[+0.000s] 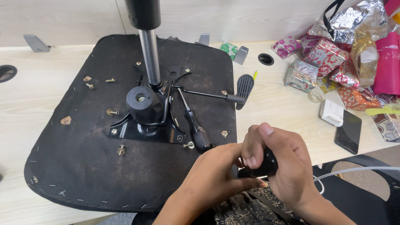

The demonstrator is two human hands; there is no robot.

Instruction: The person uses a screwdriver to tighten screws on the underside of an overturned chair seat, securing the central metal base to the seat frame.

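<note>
Head view: both our wrists are cut off at the bottom edge. Our right hand (277, 162) has its fingers wrapped around a smooth black knob (266, 163), mostly hidden, and our left hand (216, 175) pinches in beside it. Further out, the fuzzy black seat base (83, 158) lies upturned on the pale wood desk (279, 112), with a screwdriver (196, 129) against its glossy metal mechanism plate (141, 129).
</note>
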